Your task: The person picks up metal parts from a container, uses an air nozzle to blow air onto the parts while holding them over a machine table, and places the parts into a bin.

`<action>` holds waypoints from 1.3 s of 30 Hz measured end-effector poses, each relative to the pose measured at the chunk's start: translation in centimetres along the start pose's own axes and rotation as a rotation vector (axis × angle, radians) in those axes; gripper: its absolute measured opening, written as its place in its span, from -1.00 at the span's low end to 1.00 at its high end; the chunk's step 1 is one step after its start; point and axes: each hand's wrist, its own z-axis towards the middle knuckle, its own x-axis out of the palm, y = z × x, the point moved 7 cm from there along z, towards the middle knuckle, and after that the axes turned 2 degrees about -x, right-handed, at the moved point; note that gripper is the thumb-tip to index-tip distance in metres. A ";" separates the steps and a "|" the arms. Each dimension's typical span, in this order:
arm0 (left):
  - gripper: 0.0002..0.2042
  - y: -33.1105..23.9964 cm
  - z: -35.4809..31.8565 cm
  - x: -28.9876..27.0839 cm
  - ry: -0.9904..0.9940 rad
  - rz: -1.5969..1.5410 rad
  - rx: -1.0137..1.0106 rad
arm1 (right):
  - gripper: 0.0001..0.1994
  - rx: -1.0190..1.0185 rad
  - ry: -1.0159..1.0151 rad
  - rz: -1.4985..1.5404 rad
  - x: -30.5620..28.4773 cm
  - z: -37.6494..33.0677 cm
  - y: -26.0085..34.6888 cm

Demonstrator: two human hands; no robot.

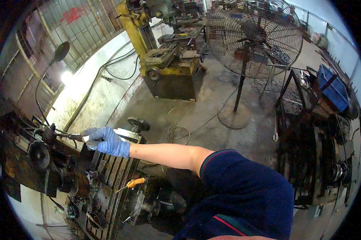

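My right hand (106, 142), in a blue knitted glove, reaches across to the left. Its fingers are closed around the end of a dark lever (70, 136) that sticks out from the head of a milling machine (18, 158). Below the hand runs the machine's slotted table (118, 180). An orange-handled tool with a thin metal rod (135, 183) lies by the table's edge. A round black handwheel (39, 155) sits on the machine head, left of and below the lever. My left hand is out of the picture.
A lamp on a bent gooseneck (61, 51) rises at left. Beyond stands a yellow machine (170, 68). A large pedestal fan (254, 38) stands on the floor beside a coiled cable (178, 134). At right are dark machinery (316, 160) and a blue bin (333, 88).
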 end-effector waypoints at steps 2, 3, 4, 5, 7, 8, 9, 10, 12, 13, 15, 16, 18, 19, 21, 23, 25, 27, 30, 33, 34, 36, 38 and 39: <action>-0.81 -0.6 -0.1 1.2 0.035 -0.005 0.002 | -0.87 0.032 -0.004 0.005 0.1 -0.1 0.3; -0.81 -0.9 -0.1 1.5 0.048 -0.004 0.006 | -0.87 0.048 -0.008 0.010 0.1 -0.2 0.7; -0.81 -1.1 -0.2 1.8 0.062 -0.003 0.006 | -0.84 0.066 -0.020 0.030 0.0 -0.6 0.2; -0.81 -1.4 -0.2 2.3 0.079 -0.007 0.012 | -0.83 0.070 -0.023 0.008 -0.1 -0.6 0.1; -0.81 -1.8 -0.3 3.3 0.109 -0.010 0.018 | -0.82 0.078 -0.028 -0.037 -0.3 -0.9 -0.1; -0.81 -2.2 -0.3 3.5 0.120 -0.013 0.025 | -0.77 0.075 -0.036 -0.068 -0.4 -1.0 0.2; -0.81 -2.5 -0.3 3.5 0.126 -0.009 0.030 | -0.77 0.123 -0.026 -0.077 -0.4 -1.1 0.0; -0.81 -2.7 -0.4 3.7 0.135 -0.013 0.036 | -0.76 0.172 -0.015 -0.086 -0.5 -1.2 -0.2; -0.81 -3.1 -0.6 3.9 0.149 -0.013 0.044 | -0.76 0.246 -0.028 -0.117 -0.4 -1.2 -0.4; -0.82 -3.4 -0.6 3.9 0.154 -0.012 0.049 | -0.77 0.218 -0.027 -0.092 0.0 -0.9 -0.4; -0.82 -3.9 -0.7 5.0 0.182 -0.016 0.062 | -0.78 0.166 -0.034 -0.065 -0.7 -0.4 -1.2; -0.82 -4.2 -0.8 5.4 0.192 -0.017 0.065 | -0.79 0.186 -0.002 -0.151 -1.0 0.0 -1.6; -0.82 -3.8 -1.0 4.9 0.189 -0.015 0.054 | -0.79 0.216 -0.020 -0.180 -0.2 0.0 -0.8; -0.82 -3.7 -1.1 4.6 0.189 -0.012 0.052 | -0.79 0.229 -0.030 -0.196 0.1 0.1 -0.3; -0.82 -3.8 -1.2 5.0 0.200 -0.013 0.045 | -0.77 0.203 -0.052 -0.168 0.2 0.2 0.2; -0.82 -3.8 -1.4 5.2 0.209 -0.016 0.042 | -0.76 0.199 -0.052 -0.151 0.3 0.5 0.3; -0.82 -3.8 -1.4 5.5 0.212 -0.022 0.038 | -0.74 0.217 -0.033 -0.145 0.1 0.9 0.1; -0.82 -3.7 -1.4 5.5 0.214 -0.024 0.030 | -0.74 0.190 -0.012 -0.066 0.4 1.3 0.6; -0.82 -3.5 -1.3 5.6 0.218 -0.030 0.019 | -0.75 0.148 -0.007 -0.030 0.7 1.6 1.7; -0.82 -3.1 -1.3 5.5 0.221 -0.030 0.003 | -0.77 0.127 0.037 -0.158 0.8 2.1 2.5; -0.82 -3.1 -1.2 5.5 0.221 -0.032 0.002 | -0.78 0.123 0.060 -0.222 0.8 2.4 2.6; -0.82 -2.8 -1.2 5.7 0.226 -0.025 -0.008 | -0.79 0.076 0.018 -0.205 0.9 2.7 2.8; -0.81 -2.6 -1.2 5.9 0.228 -0.026 -0.016 | -0.79 0.089 0.029 -0.258 1.0 3.0 3.7; -0.81 -2.5 -1.2 6.0 0.230 -0.026 -0.020 | -0.79 0.075 0.032 -0.249 1.1 3.1 3.9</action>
